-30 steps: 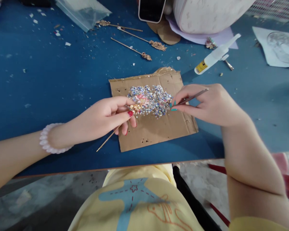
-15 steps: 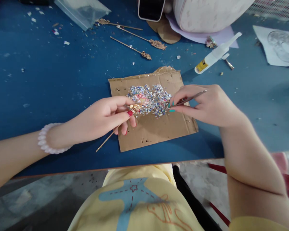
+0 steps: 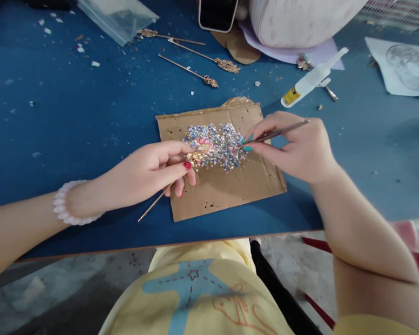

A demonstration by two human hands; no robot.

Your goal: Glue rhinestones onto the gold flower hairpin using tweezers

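My left hand (image 3: 160,170) pinches a gold hairpin (image 3: 195,158) by its ornate head, and the thin stick slants down toward the table's front edge. A pink flower-like piece shows at the hairpin's head. In my right hand (image 3: 289,144) is a pair of dark metal tweezers (image 3: 282,131), held between thumb and fingers, tips over the rhinestones. The small blue and silver rhinestones (image 3: 226,146) lie heaped on a piece of cardboard (image 3: 226,190) beneath both hands. Whether the tweezers' tips grip a stone is too small to tell.
Several gold hairpins (image 3: 226,64) lie behind the cardboard. A glue bottle (image 3: 310,81) with a yellow label leans at the right. Farther back are a phone (image 3: 218,14), a white pouch (image 3: 300,21), a plastic bag (image 3: 120,18) and a printed sheet (image 3: 401,67).
My right hand has shifted slightly up and left with the tweezers, bringing their tips farther over the rhinestones. My left hand holds the hairpin nearly still.
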